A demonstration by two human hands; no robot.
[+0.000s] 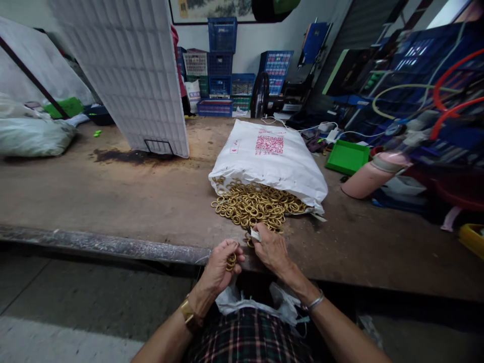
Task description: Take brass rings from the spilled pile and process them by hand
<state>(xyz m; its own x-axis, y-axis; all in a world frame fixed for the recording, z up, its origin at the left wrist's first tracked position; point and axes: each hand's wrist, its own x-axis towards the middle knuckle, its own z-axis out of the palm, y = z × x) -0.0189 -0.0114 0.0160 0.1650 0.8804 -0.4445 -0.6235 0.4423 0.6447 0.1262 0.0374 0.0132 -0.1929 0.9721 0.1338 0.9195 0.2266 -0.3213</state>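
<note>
My left hand [219, 263] is closed at the table's front edge around several gold-coloured metal rings [231, 261]. Just right of it, my right hand [273, 252] pinches a small white object with a dark end [256, 235], whose kind I cannot make out. The right fingertips are by the near edge of a heap of similar gold rings [260, 205]. This heap spills from the mouth of a white woven sack [242, 146] with red print, lying on its side on the brown table [151, 201].
A tall white ribbed panel [132, 75] stands on the table at left, near a stuffed plastic bag [34, 136]. To the right are a green tray [348, 157], a pink bottle [372, 174] and red hoses [440, 101]. Stacked blue crates [220, 63] and a black fan [260, 96] are behind.
</note>
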